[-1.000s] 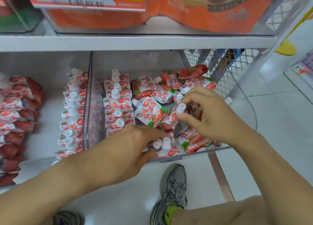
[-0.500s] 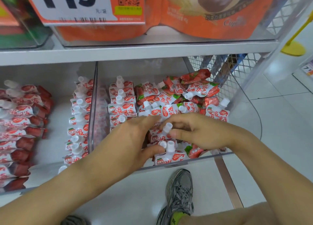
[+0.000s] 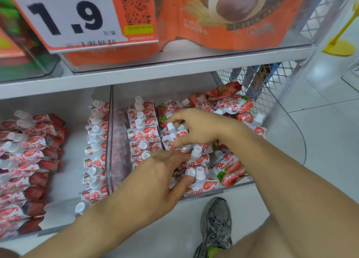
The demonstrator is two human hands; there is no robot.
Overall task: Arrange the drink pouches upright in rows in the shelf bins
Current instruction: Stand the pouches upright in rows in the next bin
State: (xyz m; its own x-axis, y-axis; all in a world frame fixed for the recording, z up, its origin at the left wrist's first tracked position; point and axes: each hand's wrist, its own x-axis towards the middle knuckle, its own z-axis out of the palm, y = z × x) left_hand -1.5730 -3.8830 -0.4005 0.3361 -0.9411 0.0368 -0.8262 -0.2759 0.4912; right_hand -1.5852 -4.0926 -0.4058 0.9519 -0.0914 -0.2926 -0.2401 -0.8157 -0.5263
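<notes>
Drink pouches [image 3: 143, 133] in clear bin [image 3: 111, 141] (some upright), 2 hands [image 3: 153, 182] among them

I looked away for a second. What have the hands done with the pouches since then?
The right hand let go of the capped pouch it was pinching and reached back to the upright pouches mid-bin. The left hand stayed on the front pouches; the heap behind is unchanged.

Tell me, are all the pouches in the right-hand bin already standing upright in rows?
No, at the back right of the bin several strawberry pouches lie tumbled in a loose heap, with only the leftmost row standing neatly.
</notes>
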